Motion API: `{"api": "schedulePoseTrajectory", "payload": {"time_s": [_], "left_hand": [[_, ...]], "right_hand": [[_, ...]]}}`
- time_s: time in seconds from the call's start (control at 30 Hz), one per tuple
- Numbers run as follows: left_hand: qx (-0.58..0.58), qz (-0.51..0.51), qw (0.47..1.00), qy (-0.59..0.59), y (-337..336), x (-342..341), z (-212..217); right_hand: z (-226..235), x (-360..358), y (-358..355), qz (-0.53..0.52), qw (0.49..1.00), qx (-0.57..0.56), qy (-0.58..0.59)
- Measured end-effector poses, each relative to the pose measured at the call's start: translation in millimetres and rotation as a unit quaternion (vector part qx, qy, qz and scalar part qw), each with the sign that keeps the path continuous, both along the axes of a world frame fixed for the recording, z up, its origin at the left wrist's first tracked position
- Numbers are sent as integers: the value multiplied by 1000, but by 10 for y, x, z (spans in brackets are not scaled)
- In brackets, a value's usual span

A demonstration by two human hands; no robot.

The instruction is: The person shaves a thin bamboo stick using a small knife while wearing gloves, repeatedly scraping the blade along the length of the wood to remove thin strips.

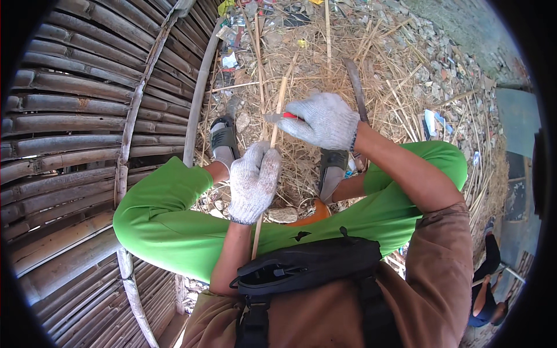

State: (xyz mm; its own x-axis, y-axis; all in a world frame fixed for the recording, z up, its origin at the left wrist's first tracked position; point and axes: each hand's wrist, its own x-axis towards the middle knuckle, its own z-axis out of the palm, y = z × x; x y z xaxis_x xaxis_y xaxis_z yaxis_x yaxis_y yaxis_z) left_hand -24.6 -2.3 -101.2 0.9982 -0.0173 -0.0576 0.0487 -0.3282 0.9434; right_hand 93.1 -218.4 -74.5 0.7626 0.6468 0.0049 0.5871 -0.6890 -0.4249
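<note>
Two grips: left hand (253,184) is clasping bamboo strip (283,91); right hand (325,120) is clutching red-handled knife (289,115), blade (271,118) pointing toward nine o'clock.

No readable text, labels, numbers or signs anywhere in view. Checked by surface:

- Small knife with thin metal blade and red handle (289,115): nothing legible.
- Long, pale, narrow bamboo strip (283,88): no legible marking.
- Black zippered fabric pouch (333,258): no legible logo or lettering.
- Bright green fabric trousers (174,232): one small, dark, irregular patch near the pouch; can't tell print from tear, doesn't read as a character.
- Crumpled white scrap (230,60), small yellow scrap (301,43), white flat scrap (429,123) on the ground: any print too small to resolve.
- Blue-grey flat panel (513,119), right side: nothing legible.
</note>
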Motion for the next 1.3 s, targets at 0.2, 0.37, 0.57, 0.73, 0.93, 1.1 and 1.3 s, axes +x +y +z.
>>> {"api": "schedulePoseTrajectory", "payload": {"time_s": [0.2,0.37,0.57,0.73,0.93,1.1,1.3], "left_hand": [[-42,-8,998,48,9,-59,140],[-44,-16,996,82,7,-57,156],[-36,5,996,77,3,-51,126],[-33,-6,999,26,-6,-22,31],[-14,-12,1000,15,10,-75,79],[-243,26,945,217,-78,-70,416],[-413,-9,889,196,-5,-20,-13]], "right_hand": [[29,257,-170,-107,994,-13,-31],[306,1089,-1312,-336,934,-91,-76],[107,291,-302,-108,994,-4,-5],[-24,-31,-102,-34,998,30,-38],[83,326,-233,-98,994,-24,-29],[75,872,-869,-248,965,-46,-76],[30,203,-162,-99,993,65,-11]]}}
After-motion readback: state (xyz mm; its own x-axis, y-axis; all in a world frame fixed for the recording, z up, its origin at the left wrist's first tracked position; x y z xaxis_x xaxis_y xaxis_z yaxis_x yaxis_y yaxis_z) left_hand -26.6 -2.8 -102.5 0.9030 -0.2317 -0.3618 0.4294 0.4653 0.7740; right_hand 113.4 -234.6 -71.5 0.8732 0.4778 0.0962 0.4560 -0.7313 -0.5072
